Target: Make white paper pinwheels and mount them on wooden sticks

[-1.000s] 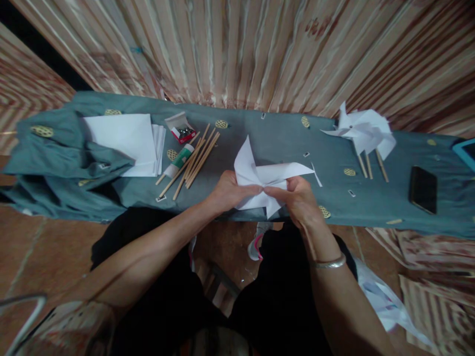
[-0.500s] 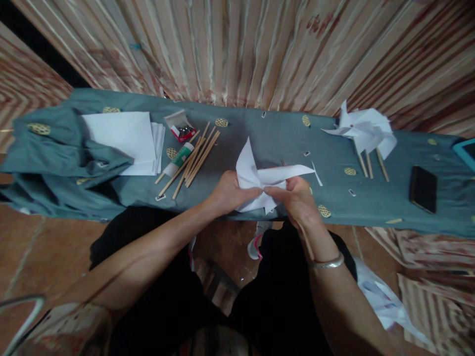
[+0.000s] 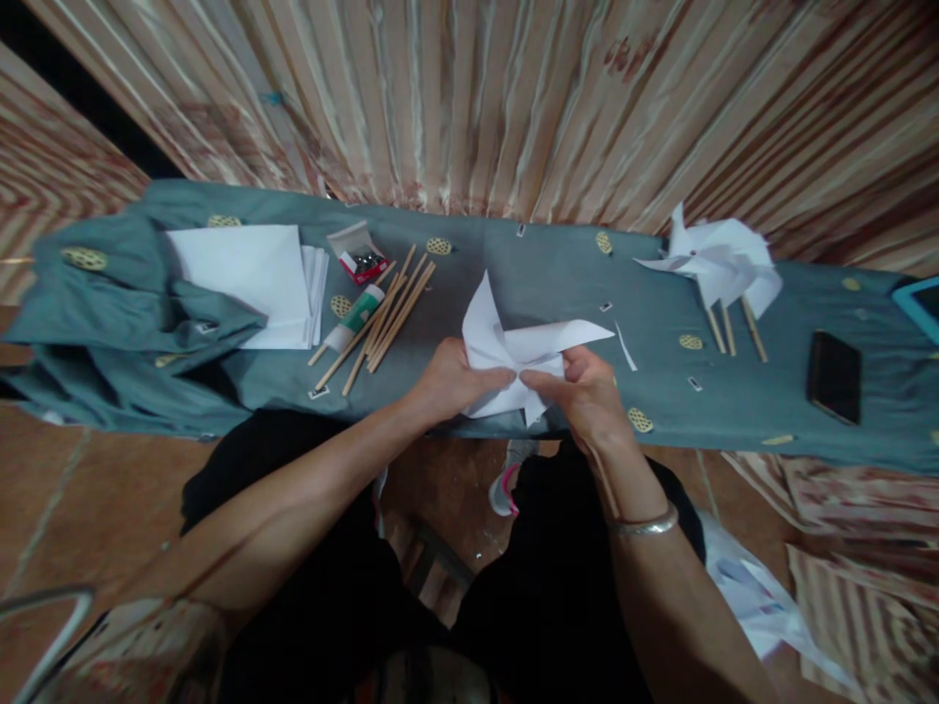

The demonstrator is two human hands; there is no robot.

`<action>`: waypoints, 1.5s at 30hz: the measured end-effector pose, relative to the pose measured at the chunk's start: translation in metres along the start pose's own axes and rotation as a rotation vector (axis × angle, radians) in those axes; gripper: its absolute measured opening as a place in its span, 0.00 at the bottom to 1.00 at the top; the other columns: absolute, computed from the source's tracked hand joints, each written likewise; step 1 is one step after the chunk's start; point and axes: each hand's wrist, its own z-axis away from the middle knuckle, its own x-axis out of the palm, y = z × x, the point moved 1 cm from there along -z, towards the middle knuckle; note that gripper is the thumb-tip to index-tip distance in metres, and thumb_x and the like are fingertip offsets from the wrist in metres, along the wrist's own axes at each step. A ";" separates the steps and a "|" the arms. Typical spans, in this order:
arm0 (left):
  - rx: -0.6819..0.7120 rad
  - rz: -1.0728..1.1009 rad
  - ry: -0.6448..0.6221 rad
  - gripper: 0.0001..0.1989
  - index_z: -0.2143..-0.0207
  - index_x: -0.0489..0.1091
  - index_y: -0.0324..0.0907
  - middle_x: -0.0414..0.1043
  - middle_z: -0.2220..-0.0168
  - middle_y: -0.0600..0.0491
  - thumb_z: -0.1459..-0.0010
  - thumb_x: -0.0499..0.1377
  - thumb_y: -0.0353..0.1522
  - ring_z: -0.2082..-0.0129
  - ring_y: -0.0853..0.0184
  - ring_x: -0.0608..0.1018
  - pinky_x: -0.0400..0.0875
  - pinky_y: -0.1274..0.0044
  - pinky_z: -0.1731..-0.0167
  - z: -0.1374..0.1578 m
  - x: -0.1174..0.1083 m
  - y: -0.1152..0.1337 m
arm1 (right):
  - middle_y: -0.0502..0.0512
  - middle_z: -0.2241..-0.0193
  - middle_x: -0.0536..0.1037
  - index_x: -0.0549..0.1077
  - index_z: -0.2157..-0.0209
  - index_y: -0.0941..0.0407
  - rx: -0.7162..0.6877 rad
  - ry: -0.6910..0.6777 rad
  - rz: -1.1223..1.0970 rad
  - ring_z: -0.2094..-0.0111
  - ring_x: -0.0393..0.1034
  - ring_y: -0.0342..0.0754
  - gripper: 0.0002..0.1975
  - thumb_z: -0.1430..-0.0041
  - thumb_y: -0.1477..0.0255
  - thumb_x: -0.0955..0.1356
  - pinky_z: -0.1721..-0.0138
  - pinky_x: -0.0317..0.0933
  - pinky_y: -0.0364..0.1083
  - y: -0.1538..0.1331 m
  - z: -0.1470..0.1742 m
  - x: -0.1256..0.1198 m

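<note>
A white paper pinwheel (image 3: pixel 539 342) is held over the near edge of the cloth-covered table, its blades curled in to the centre. My left hand (image 3: pixel 456 376) grips its left side, the thumb pressing near the middle. From the other side my right hand (image 3: pixel 583 391) is closed on it, its thumb meeting the left one at the centre. The fingers beneath the paper are hidden. A thin paper strip (image 3: pixel 626 346) lies just right of the pinwheel.
On the left are stacked white paper (image 3: pixel 242 279), an open box of pins (image 3: pixel 359 256), a glue stick (image 3: pixel 354 318) and several wooden sticks (image 3: pixel 400 318). Finished-looking pinwheels on sticks (image 3: pixel 726 259), a phone (image 3: pixel 834 376) and a blue-edged device (image 3: pixel 916 303) lie right. Corrugated sheeting (image 3: pixel 469 108) stands behind.
Both hands keep the same hold with thumbs at the pinwheel's centre. The upper blades have shifted very slightly left; the view has moved a little.
</note>
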 end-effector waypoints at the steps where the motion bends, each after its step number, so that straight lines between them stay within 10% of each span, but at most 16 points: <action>1: 0.002 -0.003 0.002 0.08 0.74 0.77 0.35 0.77 0.76 0.54 0.61 0.68 0.29 0.75 0.70 0.76 0.71 0.79 0.70 0.000 0.000 0.000 | 0.54 0.68 0.84 0.75 0.63 0.56 0.004 0.003 0.009 0.67 0.79 0.54 0.21 0.64 0.71 0.77 0.60 0.73 0.54 0.000 0.000 0.001; 24: 0.044 -0.114 0.135 0.07 0.74 0.76 0.36 0.78 0.73 0.52 0.60 0.67 0.26 0.72 0.66 0.78 0.72 0.78 0.70 -0.001 0.003 0.003 | 0.55 0.68 0.83 0.75 0.66 0.56 -0.023 0.049 0.058 0.63 0.78 0.56 0.20 0.66 0.68 0.77 0.57 0.72 0.55 -0.004 0.003 0.011; 45: -0.078 0.032 0.003 0.06 0.76 0.76 0.36 0.76 0.77 0.55 0.62 0.67 0.26 0.74 0.67 0.77 0.73 0.77 0.69 -0.001 -0.001 0.009 | 0.57 0.63 0.83 0.75 0.66 0.56 -0.004 0.056 0.072 0.61 0.78 0.56 0.20 0.65 0.66 0.76 0.58 0.73 0.54 -0.005 0.003 0.009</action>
